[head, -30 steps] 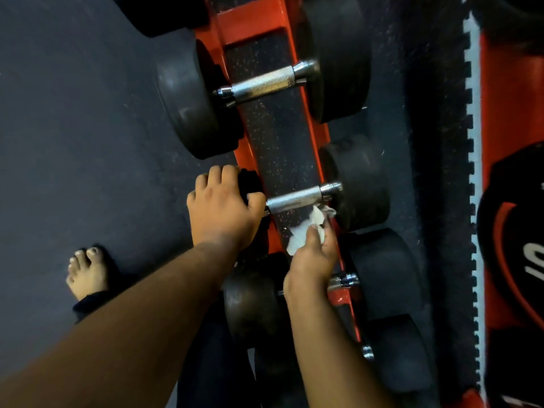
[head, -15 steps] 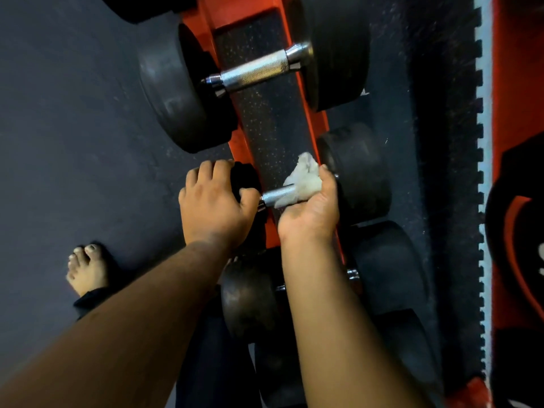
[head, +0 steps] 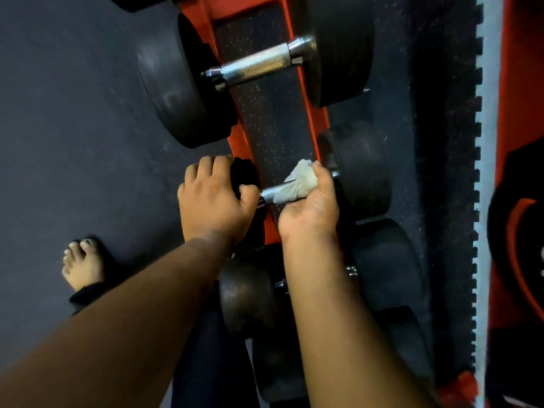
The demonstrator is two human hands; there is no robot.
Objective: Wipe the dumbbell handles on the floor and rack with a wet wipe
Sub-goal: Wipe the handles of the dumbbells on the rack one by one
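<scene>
Black dumbbells lie across a red rack [head: 321,119]. My right hand [head: 312,210] is wrapped around the steel handle [head: 268,194] of the middle dumbbell [head: 362,172], pressing a white wet wipe [head: 300,182] onto it. My left hand [head: 212,201] grips that dumbbell's left head, which it mostly hides. Above it a larger dumbbell [head: 173,83] shows a bare knurled handle [head: 259,64]. Below, another dumbbell [head: 250,295] lies under my right forearm, its handle mostly hidden.
Dark rubber floor [head: 73,128] spreads to the left, with my bare foot [head: 81,266] on it. A pale toothed mat edge [head: 482,172] runs down the right side. Beyond it is red equipment with a black weight plate [head: 518,237].
My right hand rose from below the handle and closed the wipe around it, then slid slightly right. The left hand stayed on the dumbbell head. The view shifted a little.
</scene>
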